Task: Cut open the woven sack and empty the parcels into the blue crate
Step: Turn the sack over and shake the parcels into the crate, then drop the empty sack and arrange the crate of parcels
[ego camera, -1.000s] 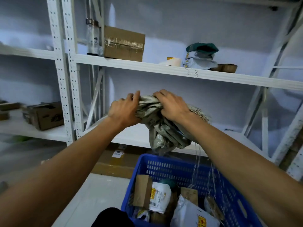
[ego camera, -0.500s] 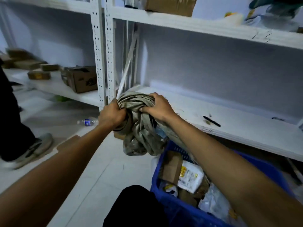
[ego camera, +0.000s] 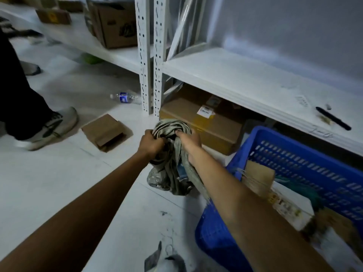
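A crumpled grey woven sack [ego camera: 172, 165] hangs bunched between both hands, above the floor just left of the blue crate [ego camera: 290, 154]. My left hand [ego camera: 151, 144] grips its rolled top from the left. My right hand [ego camera: 189, 139] grips the same roll from the right. The sack looks limp. Inside the crate lie parcels [ego camera: 279, 197]: brown cardboard pieces and white bags with yellow labels. My right forearm hides part of the crate's near side.
White metal shelving [ego camera: 225, 75] stands ahead, a black pen [ego camera: 333, 118] on its low shelf. A cardboard box [ego camera: 202, 122] sits under it. A flat cardboard piece [ego camera: 106, 132] and a water bottle [ego camera: 125, 97] lie on the floor. Another person's leg and shoe [ego camera: 47, 128] stand at left.
Both hands have carried the bunched sack down and left, away from over the crate toward the floor. My view has tilted downward. The other person's foot has stepped closer.
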